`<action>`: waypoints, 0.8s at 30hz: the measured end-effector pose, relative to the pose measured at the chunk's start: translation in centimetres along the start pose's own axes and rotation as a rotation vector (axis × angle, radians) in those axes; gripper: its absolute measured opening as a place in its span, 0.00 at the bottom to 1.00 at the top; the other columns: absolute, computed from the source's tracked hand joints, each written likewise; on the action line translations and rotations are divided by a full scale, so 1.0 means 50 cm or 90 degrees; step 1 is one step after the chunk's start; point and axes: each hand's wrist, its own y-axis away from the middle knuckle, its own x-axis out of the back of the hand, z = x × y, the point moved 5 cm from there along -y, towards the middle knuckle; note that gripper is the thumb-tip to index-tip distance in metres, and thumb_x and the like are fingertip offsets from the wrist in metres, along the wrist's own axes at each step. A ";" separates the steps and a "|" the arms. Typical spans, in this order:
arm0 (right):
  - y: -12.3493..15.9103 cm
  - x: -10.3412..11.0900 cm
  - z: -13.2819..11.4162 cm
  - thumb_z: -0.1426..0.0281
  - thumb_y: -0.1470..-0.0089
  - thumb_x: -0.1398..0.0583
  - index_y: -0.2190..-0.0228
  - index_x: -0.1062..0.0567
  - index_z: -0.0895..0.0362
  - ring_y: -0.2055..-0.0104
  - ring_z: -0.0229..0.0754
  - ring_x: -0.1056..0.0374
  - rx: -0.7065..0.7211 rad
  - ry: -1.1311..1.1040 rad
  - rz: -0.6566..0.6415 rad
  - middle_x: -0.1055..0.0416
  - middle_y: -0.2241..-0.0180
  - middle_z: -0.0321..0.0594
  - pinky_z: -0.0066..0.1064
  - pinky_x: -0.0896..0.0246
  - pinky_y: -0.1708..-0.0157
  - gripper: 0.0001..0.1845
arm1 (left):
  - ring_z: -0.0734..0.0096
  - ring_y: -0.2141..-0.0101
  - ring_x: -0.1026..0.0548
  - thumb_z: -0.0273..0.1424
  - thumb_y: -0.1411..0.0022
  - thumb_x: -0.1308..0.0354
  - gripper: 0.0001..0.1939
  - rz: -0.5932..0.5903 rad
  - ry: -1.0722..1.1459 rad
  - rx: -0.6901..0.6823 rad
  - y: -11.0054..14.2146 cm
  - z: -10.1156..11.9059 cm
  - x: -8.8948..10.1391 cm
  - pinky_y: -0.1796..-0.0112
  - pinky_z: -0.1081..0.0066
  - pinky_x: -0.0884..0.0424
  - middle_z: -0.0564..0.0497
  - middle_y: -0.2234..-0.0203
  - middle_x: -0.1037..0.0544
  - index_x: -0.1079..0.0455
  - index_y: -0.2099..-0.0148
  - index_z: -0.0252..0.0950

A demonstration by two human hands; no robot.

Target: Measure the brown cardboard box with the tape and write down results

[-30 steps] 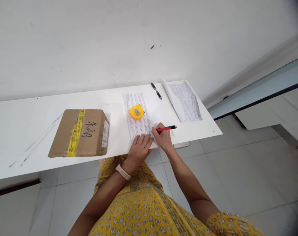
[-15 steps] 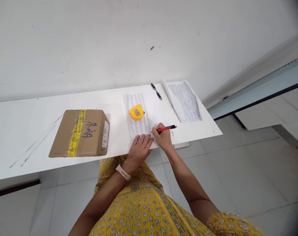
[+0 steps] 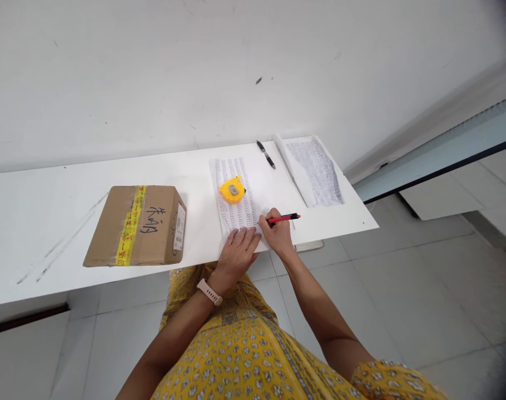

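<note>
Several columns of tiny writing, right hand holding red pen, labelled carton

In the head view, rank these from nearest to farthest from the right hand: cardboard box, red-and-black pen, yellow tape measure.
1. Red-and-black pen: held in the right hand.
2. Yellow tape measure: ahead and to the left, on the paper.
3. Cardboard box: farther left, on the white table.

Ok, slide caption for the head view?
Right hand holds a red-and-black pen at a written sheet, left hand rests on its near end, tape measure on top.
</note>
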 end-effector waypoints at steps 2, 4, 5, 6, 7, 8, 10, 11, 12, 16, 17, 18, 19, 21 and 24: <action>0.001 0.004 0.001 0.63 0.45 0.43 0.78 0.43 0.52 0.79 0.35 0.48 -0.008 0.001 0.026 0.47 0.83 0.27 0.29 0.49 0.75 0.16 | 0.54 0.40 0.35 0.35 0.29 0.51 0.23 -0.007 0.000 0.002 0.000 0.000 0.000 0.40 0.53 0.41 0.42 0.37 0.34 0.38 0.35 0.33; -0.001 0.011 -0.001 0.63 0.43 0.44 0.75 0.38 0.52 0.76 0.37 0.43 0.000 -0.004 0.049 0.41 0.79 0.29 0.30 0.45 0.73 0.12 | 0.55 0.40 0.35 0.35 0.30 0.50 0.24 -0.013 0.002 0.002 -0.001 0.001 0.002 0.40 0.54 0.41 0.41 0.37 0.34 0.38 0.35 0.34; -0.003 0.015 -0.004 0.63 0.42 0.44 0.72 0.35 0.53 0.73 0.38 0.39 0.021 0.002 0.051 0.37 0.76 0.32 0.31 0.42 0.70 0.10 | 0.55 0.40 0.35 0.35 0.30 0.49 0.24 -0.013 0.004 0.002 -0.001 0.001 0.003 0.40 0.54 0.40 0.41 0.37 0.34 0.38 0.35 0.34; -0.008 0.018 -0.008 0.63 0.41 0.45 0.68 0.33 0.54 0.68 0.41 0.36 0.053 0.021 0.043 0.34 0.72 0.36 0.32 0.40 0.66 0.08 | 0.55 0.40 0.35 0.35 0.30 0.48 0.24 -0.011 0.005 0.002 -0.001 0.001 0.005 0.40 0.54 0.40 0.41 0.37 0.33 0.38 0.36 0.34; -0.013 0.020 -0.012 0.65 0.40 0.46 0.64 0.30 0.54 0.63 0.43 0.34 0.092 0.057 0.022 0.32 0.67 0.40 0.34 0.38 0.62 0.07 | 0.55 0.40 0.35 0.35 0.30 0.48 0.24 -0.009 0.006 0.001 0.000 0.001 0.006 0.41 0.55 0.40 0.41 0.37 0.33 0.38 0.36 0.33; -0.020 0.019 -0.016 0.67 0.40 0.47 0.61 0.29 0.55 0.58 0.45 0.34 0.129 0.109 -0.007 0.31 0.63 0.43 0.36 0.38 0.59 0.09 | 0.55 0.40 0.35 0.36 0.31 0.48 0.23 -0.006 0.007 0.001 0.000 0.001 0.008 0.41 0.55 0.40 0.41 0.37 0.33 0.38 0.36 0.33; -0.038 0.017 -0.017 0.74 0.42 0.49 0.55 0.27 0.56 0.55 0.49 0.36 0.172 0.240 -0.061 0.32 0.58 0.48 0.40 0.39 0.57 0.16 | 0.55 0.40 0.34 0.36 0.31 0.47 0.23 -0.003 0.007 0.003 0.002 0.000 0.012 0.41 0.55 0.40 0.42 0.38 0.32 0.37 0.37 0.33; -0.048 0.016 -0.018 0.77 0.43 0.50 0.53 0.26 0.57 0.55 0.51 0.37 0.177 0.295 -0.078 0.31 0.58 0.50 0.41 0.40 0.56 0.20 | 0.55 0.40 0.34 0.36 0.31 0.47 0.23 -0.002 0.008 0.005 0.003 -0.001 0.013 0.41 0.54 0.40 0.42 0.38 0.32 0.37 0.37 0.34; -0.059 0.014 -0.021 0.79 0.45 0.51 0.51 0.26 0.58 0.55 0.52 0.37 0.179 0.333 -0.087 0.31 0.57 0.51 0.43 0.40 0.56 0.23 | 0.55 0.41 0.34 0.36 0.31 0.47 0.23 0.000 0.012 0.006 0.003 -0.003 0.014 0.41 0.54 0.40 0.42 0.38 0.32 0.37 0.37 0.34; -0.096 -0.023 -0.070 0.78 0.43 0.50 0.44 0.31 0.58 0.50 0.54 0.37 0.219 0.323 -0.104 0.29 0.50 0.52 0.44 0.43 0.51 0.26 | 0.54 0.41 0.34 0.35 0.33 0.43 0.24 0.017 0.063 0.016 0.006 -0.007 0.018 0.40 0.53 0.40 0.41 0.39 0.31 0.36 0.38 0.33; -0.103 -0.042 -0.086 0.74 0.41 0.48 0.42 0.33 0.57 0.49 0.55 0.37 0.223 0.314 -0.119 0.29 0.49 0.52 0.44 0.43 0.50 0.25 | 0.54 0.40 0.34 0.34 0.34 0.42 0.24 0.024 0.087 0.022 0.007 -0.008 0.020 0.40 0.53 0.40 0.41 0.40 0.31 0.36 0.39 0.33; -0.109 -0.064 -0.101 0.69 0.40 0.46 0.40 0.35 0.58 0.48 0.56 0.36 0.220 0.310 -0.137 0.29 0.48 0.52 0.45 0.43 0.50 0.26 | 0.54 0.40 0.34 0.34 0.35 0.41 0.24 0.034 0.113 0.032 0.009 -0.009 0.023 0.39 0.53 0.41 0.41 0.40 0.31 0.36 0.39 0.33; -0.115 -0.086 -0.113 0.63 0.41 0.43 0.39 0.37 0.58 0.48 0.57 0.35 0.211 0.312 -0.153 0.28 0.48 0.53 0.46 0.43 0.49 0.30 | 0.54 0.40 0.35 0.33 0.36 0.41 0.24 0.046 0.139 0.046 0.013 -0.011 0.027 0.39 0.52 0.41 0.41 0.40 0.31 0.35 0.40 0.33; -0.123 -0.126 -0.131 0.59 0.45 0.39 0.38 0.39 0.60 0.49 0.58 0.33 0.185 0.317 -0.179 0.27 0.50 0.55 0.46 0.43 0.50 0.37 | 0.53 0.39 0.36 0.31 0.37 0.40 0.23 0.073 0.183 0.084 0.029 -0.014 0.042 0.38 0.51 0.41 0.39 0.40 0.31 0.34 0.41 0.32; -0.122 -0.148 -0.147 0.60 0.45 0.39 0.39 0.39 0.60 0.49 0.56 0.32 0.127 0.256 -0.189 0.27 0.50 0.55 0.43 0.40 0.51 0.35 | 0.53 0.38 0.38 0.27 0.36 0.43 0.21 0.107 0.250 0.159 0.075 -0.023 0.083 0.39 0.48 0.40 0.38 0.39 0.33 0.34 0.41 0.32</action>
